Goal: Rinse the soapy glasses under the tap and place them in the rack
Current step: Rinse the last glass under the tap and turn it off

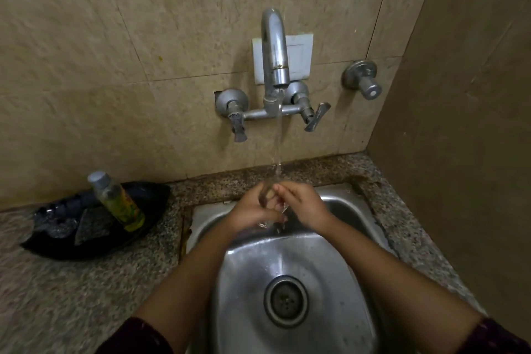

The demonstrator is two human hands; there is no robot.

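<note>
A: What are the fingers doing?

B: The left hand curls its fingers round a clear glass. The right hand bends its fingers onto the glass's other side. Both hold it in the stream from the tap, over the sink.

A: How far along?

B: Mid-rinse, I'd judge. No rack or other glasses show, so I can't tell the count; racking this one remains.

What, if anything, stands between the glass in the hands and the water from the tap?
Nothing visible does: the left hand and right hand hold the glass right under the tap, and its stream falls straight onto it above the sink. No rack is in view.
</note>
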